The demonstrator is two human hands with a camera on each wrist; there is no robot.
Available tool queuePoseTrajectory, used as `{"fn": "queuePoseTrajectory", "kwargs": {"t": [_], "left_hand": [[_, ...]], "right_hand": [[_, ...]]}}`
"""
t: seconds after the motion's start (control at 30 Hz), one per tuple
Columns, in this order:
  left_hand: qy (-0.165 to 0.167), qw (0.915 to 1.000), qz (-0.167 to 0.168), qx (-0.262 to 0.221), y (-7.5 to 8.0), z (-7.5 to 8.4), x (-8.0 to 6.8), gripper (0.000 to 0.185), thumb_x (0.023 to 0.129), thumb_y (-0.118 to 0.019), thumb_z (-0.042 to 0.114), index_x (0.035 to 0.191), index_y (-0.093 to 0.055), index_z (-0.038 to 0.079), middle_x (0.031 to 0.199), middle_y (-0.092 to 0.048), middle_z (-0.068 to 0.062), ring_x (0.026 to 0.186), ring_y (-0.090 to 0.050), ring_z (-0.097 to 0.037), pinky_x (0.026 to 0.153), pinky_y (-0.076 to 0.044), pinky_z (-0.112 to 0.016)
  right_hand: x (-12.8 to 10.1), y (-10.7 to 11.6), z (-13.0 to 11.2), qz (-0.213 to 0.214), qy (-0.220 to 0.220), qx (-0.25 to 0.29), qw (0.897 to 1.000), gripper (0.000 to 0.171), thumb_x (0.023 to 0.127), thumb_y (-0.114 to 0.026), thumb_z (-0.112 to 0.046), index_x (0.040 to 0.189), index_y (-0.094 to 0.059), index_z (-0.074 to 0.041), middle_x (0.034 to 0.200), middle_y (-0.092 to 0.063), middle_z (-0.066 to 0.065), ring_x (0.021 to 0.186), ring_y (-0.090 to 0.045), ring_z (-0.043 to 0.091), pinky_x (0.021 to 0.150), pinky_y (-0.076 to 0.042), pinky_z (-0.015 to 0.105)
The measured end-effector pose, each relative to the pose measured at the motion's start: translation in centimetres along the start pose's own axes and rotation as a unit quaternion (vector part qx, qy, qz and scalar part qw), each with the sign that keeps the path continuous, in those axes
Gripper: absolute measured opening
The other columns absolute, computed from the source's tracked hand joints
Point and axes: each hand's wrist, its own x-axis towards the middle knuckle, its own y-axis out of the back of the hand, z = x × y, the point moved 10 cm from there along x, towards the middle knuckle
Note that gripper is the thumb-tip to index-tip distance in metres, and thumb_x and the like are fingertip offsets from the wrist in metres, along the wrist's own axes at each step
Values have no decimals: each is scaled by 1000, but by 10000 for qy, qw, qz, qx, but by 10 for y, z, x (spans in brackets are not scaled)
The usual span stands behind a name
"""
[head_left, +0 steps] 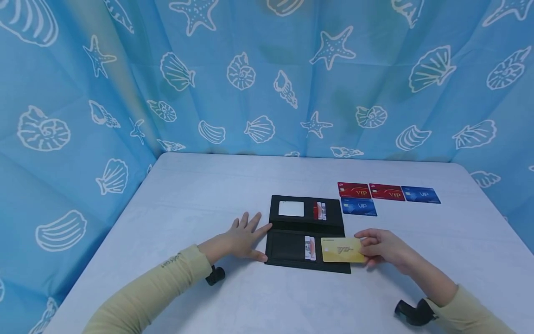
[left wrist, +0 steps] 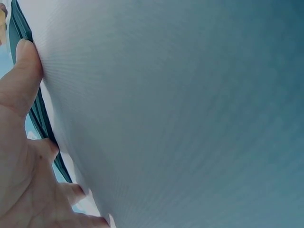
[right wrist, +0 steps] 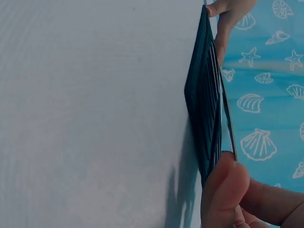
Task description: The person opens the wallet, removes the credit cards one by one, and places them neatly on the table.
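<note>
- Sleeves in pale yellow framed the lower view; both hands were on the table point(head_left: 200, 185) at an opened black wallet point(head_left: 292, 246).
- Left hand point(head_left: 244, 239) lay flat, fingers straight and spread, fingertips touching the wallet's left edge, holding nothing.
- Right hand point(head_left: 381, 246) pinched a gold card point(head_left: 342, 249) by its right end; the card lay over the wallet's near right corner, at a slot but, by appearance, not yet seated.
- Wallet already carried cards: one showed in the near panel point(head_left: 310, 247), and a small group in the far panel point(head_left: 320, 210) beside a clear window.
- Four VIP cards remained loose on the table, well apart from the hands: two red point(head_left: 354, 189) point(head_left: 386, 191) and two blue point(head_left: 420, 194) point(head_left: 359, 206), just right of the wallet's far corner.
- Judgement: loading of the wallet was partly done; the gold card was in hand and four cards were outstanding.
- Right wrist view showed the thumb point(right wrist: 225, 187) on the card's edge against the wallet point(right wrist: 204, 109).
</note>
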Motion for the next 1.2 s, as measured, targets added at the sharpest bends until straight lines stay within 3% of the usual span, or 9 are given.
{"fn": "queuePoseTrajectory", "kwargs": {"t": [0.23,0.43,0.6,0.77,0.93,1.1,1.2], "left_hand": [[3,10000,-3,23,1,1,-1,90,76,-56,64,147,-14,27,154,-3,-10,139,-1,-41,109,-12,-54],[28,10000,-11,33,0,0,-1,91,76,-55,65,147,-14,27,154,-3,-10,139,-1,-41,109,-12,-55],[23,10000,-5,50,-1,0,-1,91,76,-55,65,147,-14,28,154,-2,-10,139,-2,-41,109,-13,-55],[33,10000,-17,90,-1,0,0,91,76,-55,66,147,-14,28,155,-2,-10,139,-2,-40,109,-13,-54],[39,9999,-12,126,0,0,0,91,76,-54,66,147,-14,28,154,-2,-10,139,-2,-41,109,-13,-55],[42,9999,-2,103,0,-1,0,91,75,-55,66,147,-15,27,154,-3,-10,139,-3,-41,109,-13,-55],[18,10000,3,77,0,0,0,91,76,-55,66,147,-15,27,154,-3,-10,139,-3,-41,109,-13,-55]], "right_hand": [[-4,9,-1,13,110,-38,9999,46,87,-58,-6,129,-41,6,92,-61,9,65,-58,20,62,-52,27],[-5,19,0,121,160,-28,9998,49,87,-59,-8,130,-40,6,103,-61,15,70,-58,21,65,-52,27],[-5,30,4,206,216,-2,9996,51,89,-58,-12,132,-38,7,121,-48,29,74,-58,21,66,-52,26],[-4,43,9,281,217,55,9994,52,92,-55,-16,134,-35,7,127,-40,33,77,-56,20,66,-51,25],[-3,55,11,336,293,63,9990,54,93,-53,-19,135,-33,8,120,-47,29,76,-57,19,66,-51,25],[-3,62,10,212,404,205,9988,57,93,-54,-21,136,-31,8,105,-56,10,76,-57,19,67,-51,25],[-3,68,10,223,427,261,9985,59,93,-54,-22,136,-30,8,105,-56,8,76,-57,17,67,-51,25]]}}
